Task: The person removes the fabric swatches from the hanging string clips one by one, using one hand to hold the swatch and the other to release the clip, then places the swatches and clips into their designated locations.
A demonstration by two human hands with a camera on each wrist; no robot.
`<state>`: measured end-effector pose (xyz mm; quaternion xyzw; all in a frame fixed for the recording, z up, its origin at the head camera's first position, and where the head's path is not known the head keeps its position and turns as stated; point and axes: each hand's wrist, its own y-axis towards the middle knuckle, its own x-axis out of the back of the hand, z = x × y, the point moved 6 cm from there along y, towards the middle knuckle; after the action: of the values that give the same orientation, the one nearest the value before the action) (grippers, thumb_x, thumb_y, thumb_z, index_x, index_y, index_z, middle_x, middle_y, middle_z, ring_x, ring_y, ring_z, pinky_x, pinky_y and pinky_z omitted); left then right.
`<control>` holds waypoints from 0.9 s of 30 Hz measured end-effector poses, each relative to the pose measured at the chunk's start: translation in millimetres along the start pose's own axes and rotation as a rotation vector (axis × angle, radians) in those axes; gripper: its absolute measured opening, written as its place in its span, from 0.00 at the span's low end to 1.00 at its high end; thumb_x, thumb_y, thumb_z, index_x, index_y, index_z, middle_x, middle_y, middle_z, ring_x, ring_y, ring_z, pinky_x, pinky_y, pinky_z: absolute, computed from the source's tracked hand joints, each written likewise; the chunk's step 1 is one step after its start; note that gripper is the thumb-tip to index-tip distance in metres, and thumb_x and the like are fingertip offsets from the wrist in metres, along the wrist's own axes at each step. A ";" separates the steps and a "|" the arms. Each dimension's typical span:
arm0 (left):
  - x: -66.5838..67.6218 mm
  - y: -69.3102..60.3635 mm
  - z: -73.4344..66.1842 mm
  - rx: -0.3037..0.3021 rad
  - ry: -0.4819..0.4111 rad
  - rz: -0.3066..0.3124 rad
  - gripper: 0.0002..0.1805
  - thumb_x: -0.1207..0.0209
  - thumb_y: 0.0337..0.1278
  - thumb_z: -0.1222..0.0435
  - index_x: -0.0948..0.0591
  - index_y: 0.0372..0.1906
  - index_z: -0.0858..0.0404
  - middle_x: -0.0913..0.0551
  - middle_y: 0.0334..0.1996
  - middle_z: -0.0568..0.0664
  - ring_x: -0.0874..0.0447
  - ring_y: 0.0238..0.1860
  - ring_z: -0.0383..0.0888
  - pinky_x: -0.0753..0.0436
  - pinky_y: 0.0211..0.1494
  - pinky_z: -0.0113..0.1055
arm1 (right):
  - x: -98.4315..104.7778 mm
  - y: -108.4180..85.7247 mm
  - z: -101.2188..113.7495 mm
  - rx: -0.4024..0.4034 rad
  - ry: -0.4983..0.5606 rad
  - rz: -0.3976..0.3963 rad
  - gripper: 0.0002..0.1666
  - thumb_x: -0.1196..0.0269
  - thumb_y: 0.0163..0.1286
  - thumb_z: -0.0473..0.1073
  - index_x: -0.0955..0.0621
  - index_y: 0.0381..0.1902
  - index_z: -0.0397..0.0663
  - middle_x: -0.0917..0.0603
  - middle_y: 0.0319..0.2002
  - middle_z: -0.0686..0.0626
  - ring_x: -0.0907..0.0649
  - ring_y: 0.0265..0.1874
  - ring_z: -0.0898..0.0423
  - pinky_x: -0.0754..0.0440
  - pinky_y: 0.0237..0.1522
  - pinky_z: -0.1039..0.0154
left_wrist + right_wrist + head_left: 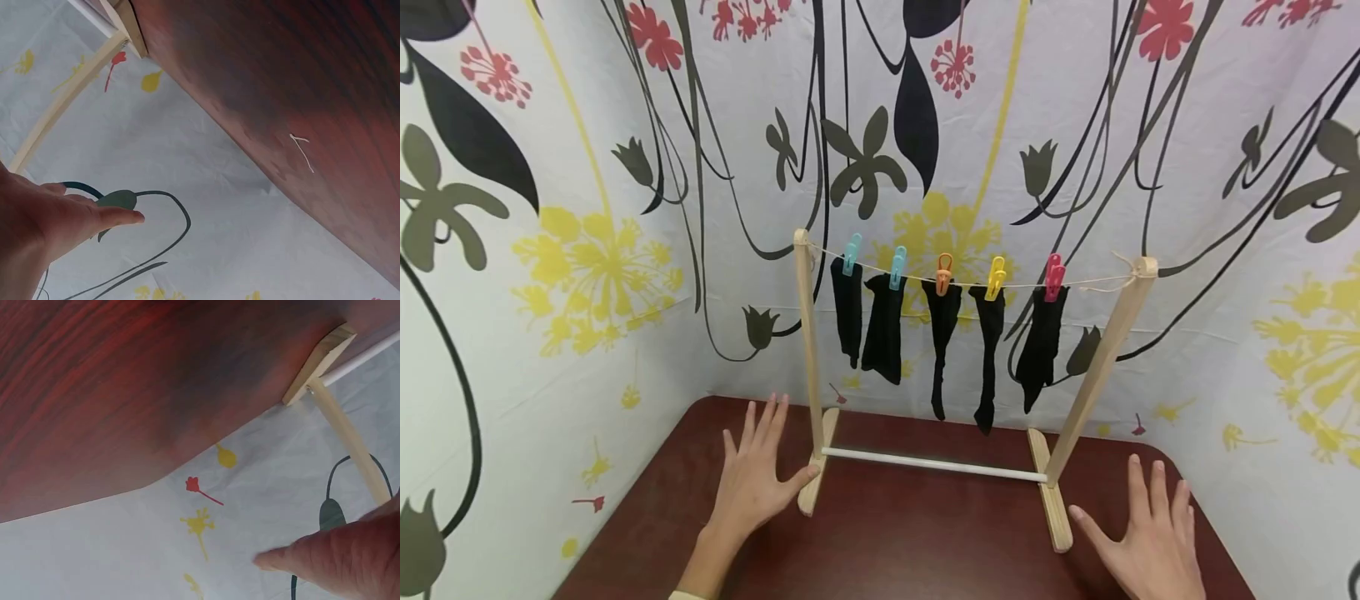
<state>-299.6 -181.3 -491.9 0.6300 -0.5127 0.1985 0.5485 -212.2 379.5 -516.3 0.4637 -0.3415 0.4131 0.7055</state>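
A small wooden clothesline stand (808, 350) stands on the dark red table, a string (880, 269) tied between its two posts. Several black socks (883, 333) hang from the string under light blue clothespins (852, 254), an orange clothespin (943, 275), a yellow clothespin (996, 278) and a pinkish-red clothespin (1054, 277). My left hand (756, 483) is spread beside the stand's left foot, its thumb close to the wood; contact is unclear. To the right of the right foot (1051, 500), my right hand (1153, 542) is spread too, holding nothing.
A white rod (932, 464) joins the stand's feet low over the table (917, 550). Patterned white cloth (760, 192) surrounds the table at the back and sides. In the left wrist view a short bit of string (302, 151) lies on the tabletop.
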 end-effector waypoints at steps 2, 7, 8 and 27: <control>3.3 0.3 -2.3 -0.006 -0.038 -0.022 0.65 0.31 0.52 0.32 0.55 0.87 0.41 0.48 0.87 0.47 0.53 0.86 0.65 0.49 0.72 0.86 | 4.5 -2.0 4.7 0.018 0.014 -0.043 0.74 0.33 0.65 0.75 0.63 0.87 0.51 0.65 0.85 0.30 0.70 0.81 0.23 0.71 0.80 0.26; 10.3 0.6 -8.6 -0.029 -0.133 -0.075 0.64 0.27 0.52 0.39 0.54 0.87 0.43 0.48 0.87 0.45 0.51 0.86 0.64 0.46 0.73 0.84 | 15.8 -3.6 17.2 0.041 0.030 -0.098 0.71 0.31 0.64 0.73 0.59 0.88 0.57 0.64 0.88 0.41 0.68 0.83 0.28 0.70 0.82 0.29; 11.1 0.8 -9.6 -0.034 -0.152 -0.086 0.64 0.27 0.52 0.40 0.53 0.87 0.44 0.47 0.87 0.46 0.51 0.86 0.64 0.46 0.73 0.84 | 18.1 -3.8 20.1 0.051 0.033 -0.107 0.71 0.30 0.64 0.73 0.58 0.88 0.58 0.63 0.88 0.43 0.67 0.84 0.28 0.68 0.82 0.28; 24.7 2.5 -34.2 -0.119 -0.435 -0.147 0.59 0.31 0.61 0.43 0.52 0.88 0.50 0.49 0.88 0.48 0.58 0.88 0.60 0.42 0.75 0.80 | 53.9 -10.3 57.9 0.221 0.138 -0.381 0.64 0.36 0.60 0.84 0.37 0.84 0.57 0.47 0.87 0.51 0.48 0.87 0.41 0.55 0.88 0.59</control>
<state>-281.2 -160.9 -459.7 0.6602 -0.5824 -0.0127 0.4742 -185.7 337.2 -454.0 0.5650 -0.1515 0.3379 0.7373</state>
